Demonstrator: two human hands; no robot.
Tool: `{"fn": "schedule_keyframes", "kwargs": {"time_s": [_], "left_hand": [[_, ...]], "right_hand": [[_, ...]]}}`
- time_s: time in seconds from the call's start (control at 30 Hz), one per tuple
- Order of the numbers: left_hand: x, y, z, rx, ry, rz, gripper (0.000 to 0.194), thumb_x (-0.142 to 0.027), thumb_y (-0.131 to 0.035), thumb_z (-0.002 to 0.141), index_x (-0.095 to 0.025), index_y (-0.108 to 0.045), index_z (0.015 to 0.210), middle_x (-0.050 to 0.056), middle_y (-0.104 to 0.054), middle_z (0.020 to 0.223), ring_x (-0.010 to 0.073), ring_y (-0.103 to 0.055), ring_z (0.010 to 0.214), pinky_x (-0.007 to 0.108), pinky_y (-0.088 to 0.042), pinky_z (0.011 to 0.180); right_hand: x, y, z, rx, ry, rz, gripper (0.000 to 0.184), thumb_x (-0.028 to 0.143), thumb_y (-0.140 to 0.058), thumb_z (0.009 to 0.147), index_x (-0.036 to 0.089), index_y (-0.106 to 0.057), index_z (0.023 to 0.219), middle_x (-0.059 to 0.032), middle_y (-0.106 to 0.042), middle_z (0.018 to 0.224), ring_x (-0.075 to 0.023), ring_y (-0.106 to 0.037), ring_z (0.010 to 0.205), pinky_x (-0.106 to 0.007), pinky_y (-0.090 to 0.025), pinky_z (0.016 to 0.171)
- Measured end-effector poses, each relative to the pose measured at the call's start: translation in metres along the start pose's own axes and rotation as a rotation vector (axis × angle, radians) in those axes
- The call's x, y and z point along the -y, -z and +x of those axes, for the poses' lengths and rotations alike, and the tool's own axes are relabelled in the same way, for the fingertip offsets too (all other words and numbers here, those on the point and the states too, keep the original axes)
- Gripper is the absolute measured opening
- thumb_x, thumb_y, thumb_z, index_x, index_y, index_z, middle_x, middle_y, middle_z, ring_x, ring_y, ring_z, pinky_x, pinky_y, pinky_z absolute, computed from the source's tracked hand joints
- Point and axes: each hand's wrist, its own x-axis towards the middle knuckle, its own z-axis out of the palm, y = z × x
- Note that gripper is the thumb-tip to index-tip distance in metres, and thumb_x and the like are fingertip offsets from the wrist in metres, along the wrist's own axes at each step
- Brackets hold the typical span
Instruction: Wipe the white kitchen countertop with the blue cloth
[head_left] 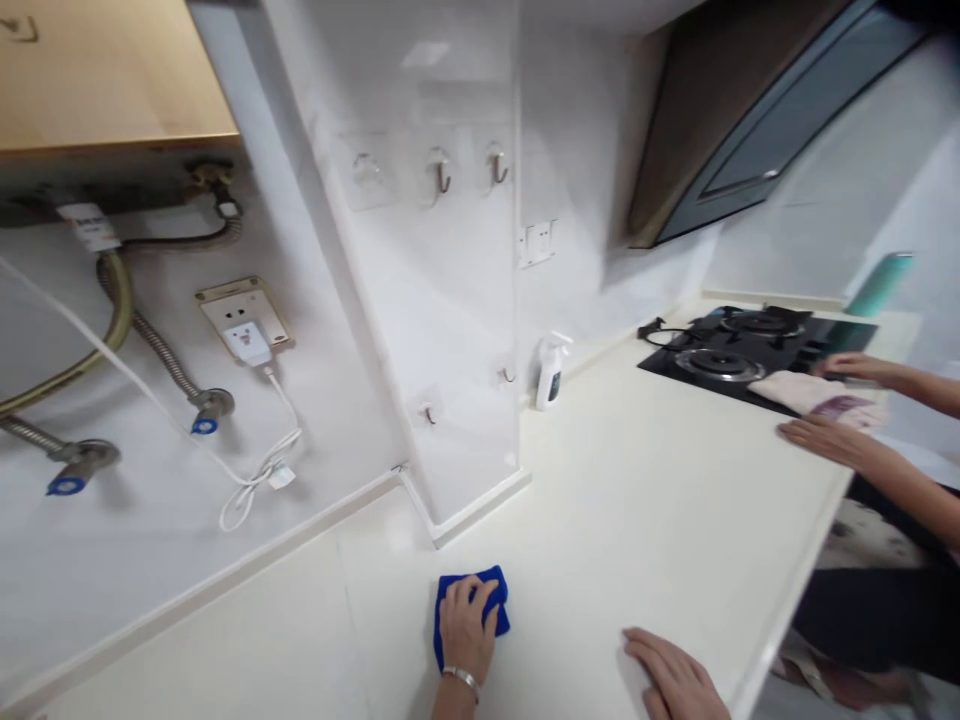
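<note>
A folded blue cloth (491, 577) lies on the pale countertop (600, 540), close to the foot of a white wall pillar. My left hand (466, 622), with a silver bracelet at the wrist, presses down on the cloth, its fingers bent around it. Part of the cloth is hidden under the palm. Farther right, my right hand (670, 677) rests on the counter near its front edge, fingers stretched out and holding nothing. A white spray bottle (550, 375) stands against the wall beyond the pillar.
A co-worker's hands (825, 438) are at a pinkish cloth (806, 390) by the black gas hob (720, 360). A range hood (750, 130) hangs above. Hooks are on the pillar (450, 300); at left are a plugged-in cord (259, 480), hoses and valves (214, 415).
</note>
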Motion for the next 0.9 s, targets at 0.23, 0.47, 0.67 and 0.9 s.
{"fn": "schedule_keyframes", "kwargs": {"time_s": [0.23,0.47,0.67,0.9], "left_hand": [[-0.05,-0.061,-0.035,-0.079,-0.171,0.006,0.045,-0.047,-0.057,0.084,-0.043,-0.058,0.128,-0.001,-0.07,0.124,0.024,-0.057,0.115,0.044,-0.045,0.099],[-0.076,-0.096,-0.059,-0.028,-0.414,0.067,0.059,-0.044,-0.066,0.075,-0.04,-0.055,0.133,0.004,-0.069,0.126,0.029,-0.058,0.116,0.047,-0.048,0.096],[-0.076,-0.057,-0.047,0.206,-0.413,-0.033,0.046,-0.027,-0.061,0.077,-0.041,-0.062,0.121,0.0,-0.07,0.122,0.0222,-0.059,0.113,0.041,-0.049,0.097],[-0.048,-0.005,-0.056,0.328,-0.257,-0.06,0.053,-0.007,-0.05,0.059,-0.031,-0.068,0.102,0.002,-0.07,0.115,0.0228,-0.058,0.114,0.042,-0.048,0.099]], "right_hand": [[0.016,0.011,0.012,0.028,-0.11,0.082,0.047,0.012,-0.048,0.079,0.024,-0.06,0.123,-0.0052,-0.059,0.134,-0.0231,-0.053,0.124,-0.043,-0.042,0.105],[0.018,0.017,0.018,0.009,-0.122,0.14,0.053,0.008,-0.046,0.074,0.023,-0.06,0.123,-0.0064,-0.06,0.131,-0.0225,-0.054,0.122,-0.041,-0.044,0.104],[0.023,0.025,0.021,0.001,-0.162,0.18,0.054,0.004,-0.044,0.072,0.023,-0.06,0.12,-0.0063,-0.061,0.131,-0.022,-0.053,0.123,-0.043,-0.042,0.106],[0.026,0.029,0.023,0.0,-0.139,0.166,0.058,0.0,-0.042,0.068,0.02,-0.058,0.12,-0.0063,-0.06,0.131,-0.0213,-0.052,0.122,-0.043,-0.038,0.108]]}}
